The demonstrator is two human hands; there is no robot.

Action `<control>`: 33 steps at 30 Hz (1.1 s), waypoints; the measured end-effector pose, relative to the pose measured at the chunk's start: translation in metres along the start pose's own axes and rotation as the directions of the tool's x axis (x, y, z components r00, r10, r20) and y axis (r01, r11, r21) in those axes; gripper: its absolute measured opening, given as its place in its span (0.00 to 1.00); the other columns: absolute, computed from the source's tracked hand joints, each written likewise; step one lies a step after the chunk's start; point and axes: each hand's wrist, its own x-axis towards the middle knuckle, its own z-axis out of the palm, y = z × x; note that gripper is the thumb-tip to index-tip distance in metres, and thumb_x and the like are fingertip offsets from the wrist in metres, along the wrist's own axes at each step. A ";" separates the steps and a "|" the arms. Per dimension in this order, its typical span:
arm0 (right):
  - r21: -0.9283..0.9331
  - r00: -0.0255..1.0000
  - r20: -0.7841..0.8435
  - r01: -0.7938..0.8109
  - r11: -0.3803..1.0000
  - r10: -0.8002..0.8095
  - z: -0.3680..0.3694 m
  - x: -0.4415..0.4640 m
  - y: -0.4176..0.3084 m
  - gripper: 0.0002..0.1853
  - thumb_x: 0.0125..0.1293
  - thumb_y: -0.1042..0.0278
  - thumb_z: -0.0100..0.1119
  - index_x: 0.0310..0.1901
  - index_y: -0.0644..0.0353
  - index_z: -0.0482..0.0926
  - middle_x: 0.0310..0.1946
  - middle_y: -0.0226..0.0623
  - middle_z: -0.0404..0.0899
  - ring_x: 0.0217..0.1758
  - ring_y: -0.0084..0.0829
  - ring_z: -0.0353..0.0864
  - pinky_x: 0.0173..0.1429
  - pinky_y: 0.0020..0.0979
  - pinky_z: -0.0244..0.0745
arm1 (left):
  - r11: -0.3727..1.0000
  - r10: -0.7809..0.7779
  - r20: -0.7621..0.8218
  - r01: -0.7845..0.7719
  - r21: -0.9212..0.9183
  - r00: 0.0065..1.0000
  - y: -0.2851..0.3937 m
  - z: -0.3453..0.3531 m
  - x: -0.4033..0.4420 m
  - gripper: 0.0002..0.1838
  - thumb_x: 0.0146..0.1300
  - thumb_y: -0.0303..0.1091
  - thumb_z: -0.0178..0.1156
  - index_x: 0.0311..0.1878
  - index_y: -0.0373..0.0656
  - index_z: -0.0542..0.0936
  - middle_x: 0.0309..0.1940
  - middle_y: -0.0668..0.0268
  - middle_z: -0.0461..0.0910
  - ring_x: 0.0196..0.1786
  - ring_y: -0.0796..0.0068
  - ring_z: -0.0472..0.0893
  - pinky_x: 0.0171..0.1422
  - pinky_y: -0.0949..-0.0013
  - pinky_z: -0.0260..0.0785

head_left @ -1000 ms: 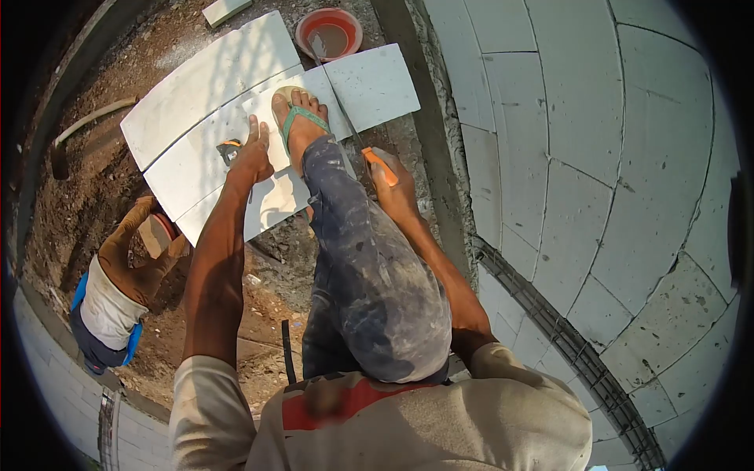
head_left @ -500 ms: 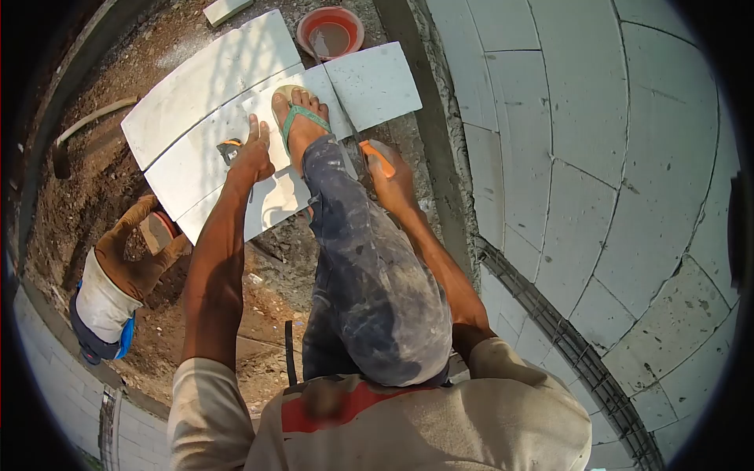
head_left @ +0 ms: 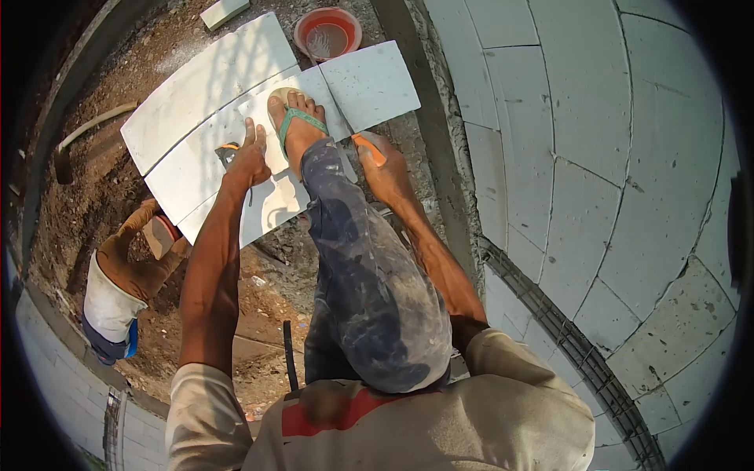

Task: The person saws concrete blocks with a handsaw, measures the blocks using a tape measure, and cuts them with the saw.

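Over on the far left, a co-worker (head_left: pixel 114 286) bent low in the brown earth, arms reaching toward a red-rimmed tub (head_left: pixel 161 235); I couldn't make out what those hands were doing. Above them lay a tool with a pale, curved handle (head_left: pixel 98 120). Next came broad white blocks (head_left: pixel 204 94) set side by side, dappled with shadow, and past their upper edge a small pale block (head_left: pixel 224 12) sat on the ground.

A black and orange tape measure (head_left: pixel 227 152) rested on the blocks, and just beside it was the person's left hand (head_left: pixel 251 162), flat against the white surface, two fingers stretched forward and nothing in its grasp. To its right, a foot (head_left: pixel 302 137) in a green-strapped sandal (head_left: pixel 287 125) bore on the same block.

Beyond the foot stood a red bucket (head_left: pixel 328 14) with something greyish inside. The saw (head_left: pixel 369 149) came next, its thin blade slanting along the line between the block underfoot and the white piece (head_left: pixel 369 85) to the right. The right hand (head_left: pixel 389 171) had its fingers wrapped firmly around the orange handle, near the lower edge of the blocks.

Farther right ran a grey concrete strip (head_left: pixel 436 125), then a wall of pale blocks (head_left: pixel 585 118), with a bundle of steel bars (head_left: pixel 573 341) lying along it.
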 end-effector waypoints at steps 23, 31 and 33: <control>0.260 0.997 0.028 0.068 0.963 -0.078 -0.020 -0.174 0.236 0.22 0.78 0.74 0.59 0.70 0.68 0.74 0.64 0.53 0.83 0.72 0.46 0.81 0.75 0.43 0.73 | 0.997 -0.004 0.046 0.001 0.078 0.999 0.006 -0.015 0.003 0.57 0.53 0.23 0.65 0.86 0.29 0.48 0.87 0.33 0.33 0.80 0.33 0.67 0.81 0.53 0.69; -0.095 0.988 0.055 -0.140 0.986 0.145 -0.012 0.008 -0.032 0.23 0.79 0.62 0.62 0.72 0.57 0.77 0.64 0.48 0.84 0.66 0.41 0.85 0.68 0.39 0.77 | 0.999 0.021 -0.100 -0.016 0.044 0.995 0.002 0.006 0.009 0.55 0.51 0.20 0.60 0.85 0.27 0.50 0.85 0.27 0.35 0.80 0.33 0.67 0.81 0.56 0.69; -0.032 0.999 -0.037 0.036 0.999 -0.037 -0.006 -0.014 0.024 0.23 0.78 0.63 0.62 0.71 0.57 0.77 0.57 0.51 0.86 0.61 0.45 0.87 0.64 0.42 0.79 | 0.996 0.066 -0.154 -0.056 0.070 0.986 -0.004 0.011 0.014 0.55 0.51 0.19 0.60 0.86 0.30 0.51 0.87 0.32 0.37 0.81 0.35 0.66 0.81 0.55 0.69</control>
